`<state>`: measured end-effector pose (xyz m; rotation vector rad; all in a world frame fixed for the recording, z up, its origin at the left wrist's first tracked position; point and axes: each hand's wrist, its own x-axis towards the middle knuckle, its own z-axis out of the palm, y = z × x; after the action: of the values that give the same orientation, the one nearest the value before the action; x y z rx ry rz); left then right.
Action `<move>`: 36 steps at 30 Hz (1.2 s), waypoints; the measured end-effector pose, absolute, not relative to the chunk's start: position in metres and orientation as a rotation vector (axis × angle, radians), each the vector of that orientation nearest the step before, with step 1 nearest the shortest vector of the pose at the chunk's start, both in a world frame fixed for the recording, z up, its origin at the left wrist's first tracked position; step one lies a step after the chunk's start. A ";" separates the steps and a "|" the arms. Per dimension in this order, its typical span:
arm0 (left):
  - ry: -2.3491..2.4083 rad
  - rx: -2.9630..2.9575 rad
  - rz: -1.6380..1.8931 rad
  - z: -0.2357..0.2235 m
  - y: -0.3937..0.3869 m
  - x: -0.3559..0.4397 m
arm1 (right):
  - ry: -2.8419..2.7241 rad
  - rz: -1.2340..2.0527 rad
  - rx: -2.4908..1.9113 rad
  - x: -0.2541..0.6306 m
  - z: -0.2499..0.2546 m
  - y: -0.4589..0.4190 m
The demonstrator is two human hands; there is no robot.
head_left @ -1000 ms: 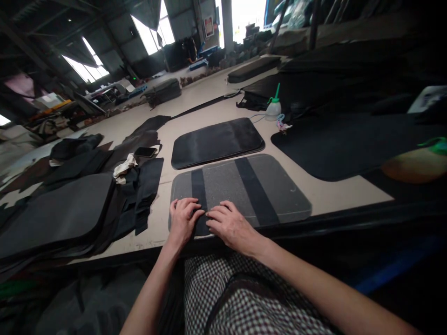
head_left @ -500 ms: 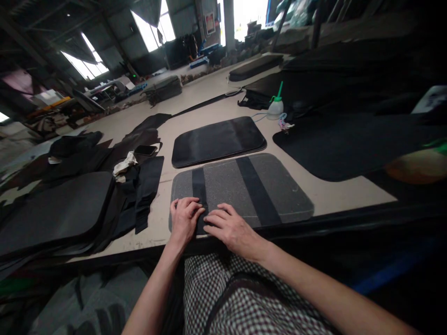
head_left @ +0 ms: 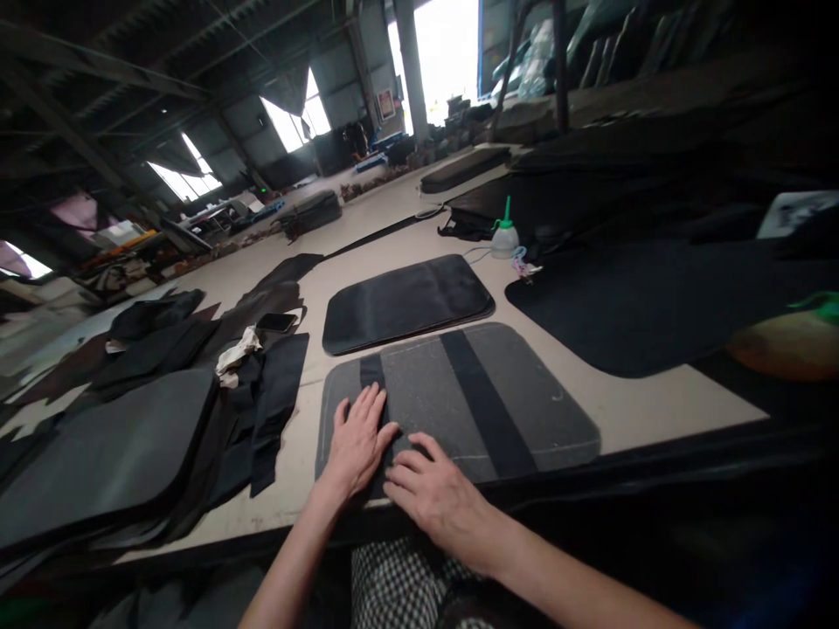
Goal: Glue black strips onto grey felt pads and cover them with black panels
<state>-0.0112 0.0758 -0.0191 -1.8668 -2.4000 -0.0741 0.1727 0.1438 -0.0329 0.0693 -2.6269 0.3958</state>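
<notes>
A grey panel with rounded corners lies flat at the table's near edge, with two black strips across it. My left hand rests palm down on the left black strip, fingers stretched toward its far end. Beside it, my right hand is low over the panel's near edge. Its fingers are bent and apart, the fingertips by the strip's near part; whether they touch the strip is hard to tell. The right black strip lies untouched by either hand. Just behind the panel is a stack of black rounded panels.
On the left lie a pile of dark panels, black fabric pieces, a crumpled white cloth and a phone. A green-tipped squeeze bottle stands at the back, beside a large black sheet on the right.
My left hand has gone from bent fingers gathered at the left strip to lying flat along it. My right hand stays near the strip's near end. The camera view has tilted up.
</notes>
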 end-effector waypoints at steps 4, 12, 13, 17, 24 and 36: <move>-2.405 -1.825 0.056 -0.023 0.093 -0.019 | -2.616 0.390 0.061 0.172 -0.037 0.144; -2.423 -1.641 0.087 -0.030 0.129 -0.038 | -2.643 0.408 0.057 0.175 -0.034 0.144; -2.422 -1.619 0.100 -0.030 0.132 -0.039 | -2.647 0.406 0.059 0.175 -0.033 0.145; -2.422 -1.536 0.141 -0.029 0.138 -0.042 | -2.657 0.425 0.054 0.177 -0.030 0.145; -2.405 -1.456 -0.076 -0.020 0.148 -0.057 | -2.660 0.433 0.049 0.176 -0.035 0.143; -2.459 -1.457 -0.210 -0.014 0.166 -0.088 | -2.631 0.406 0.060 0.179 -0.036 0.147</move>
<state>-0.0884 0.1658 -0.0140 -1.4573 -2.4588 -0.2100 0.1791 0.1466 -0.0363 0.0596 -2.6306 0.4064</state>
